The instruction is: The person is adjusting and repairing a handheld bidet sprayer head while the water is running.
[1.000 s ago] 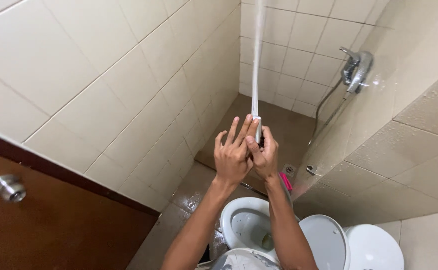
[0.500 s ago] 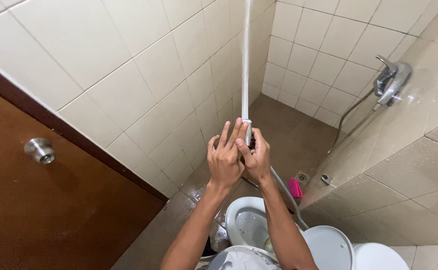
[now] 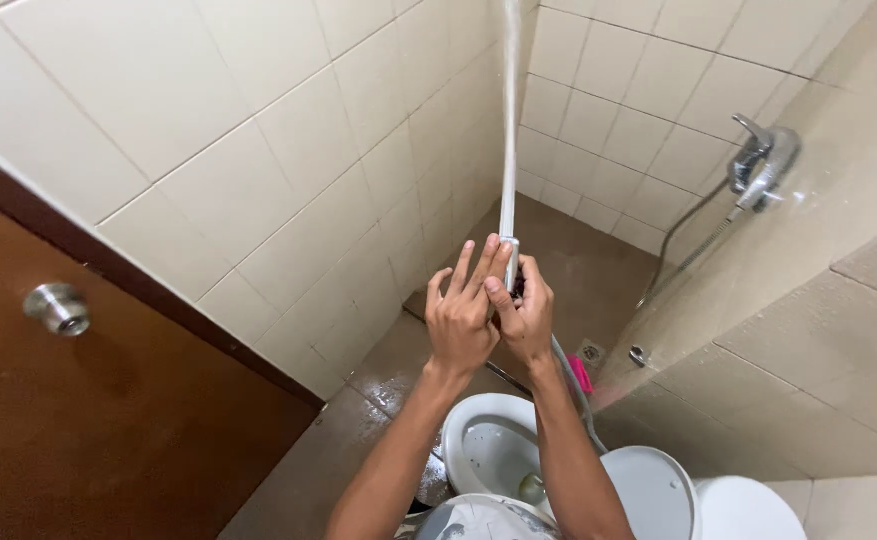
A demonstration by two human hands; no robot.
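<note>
Both of my hands are raised in front of me around the lower end of a long white pole (image 3: 507, 130) that runs up out of view. My left hand (image 3: 461, 318) rests against the pole with its fingers spread upward. My right hand (image 3: 524, 312) wraps the pole's lower end, thumb against it. Below my arms stands a white toilet (image 3: 498, 455) with its seat and lid (image 3: 648, 490) raised. A grey hose (image 3: 570, 385) runs down from behind my right wrist.
White tiled walls close in on the left and back. A brown door with a round metal knob (image 3: 56, 307) is at the left. A chrome shower valve with a hose (image 3: 758, 160) hangs on the beige right wall. The brown floor is wet; a pink item (image 3: 580, 373) lies near a drain (image 3: 590, 352).
The view has swung to the left, so more of the door shows. My hands keep their hold on the pole, which stays upright.
</note>
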